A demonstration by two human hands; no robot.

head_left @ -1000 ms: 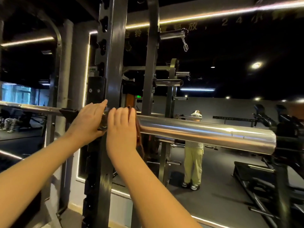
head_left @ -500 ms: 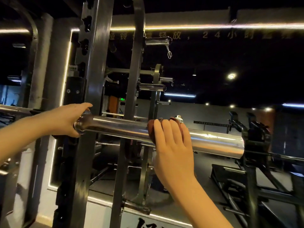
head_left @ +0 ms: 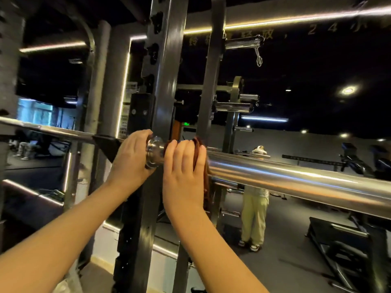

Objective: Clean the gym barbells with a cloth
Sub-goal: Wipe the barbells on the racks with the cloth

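A: Step in hand?
B: Wiping. The barbell point(head_left: 296, 178) crosses mid-frame on the rack point(head_left: 165, 81). Left hand point(head_left: 131, 159) grips it at the collar point(head_left: 155, 153); right hand point(head_left: 184, 172) clasps the cloth point(head_left: 198, 144) round the thick end, just beside the collar.
A: Next?
B: Probably a firm stroke toward lower right, with both hands steady.

A dark steel rack point(head_left: 167, 81) stands on the grey floor point(head_left: 285, 240); a black hook point(head_left: 105, 142) on its upright carries the barbell point(head_left: 296, 180), thin shaft across the hook, thick shiny sleeve jutting right; farther off on the same floor stands a person in pale trousers point(head_left: 254, 218).
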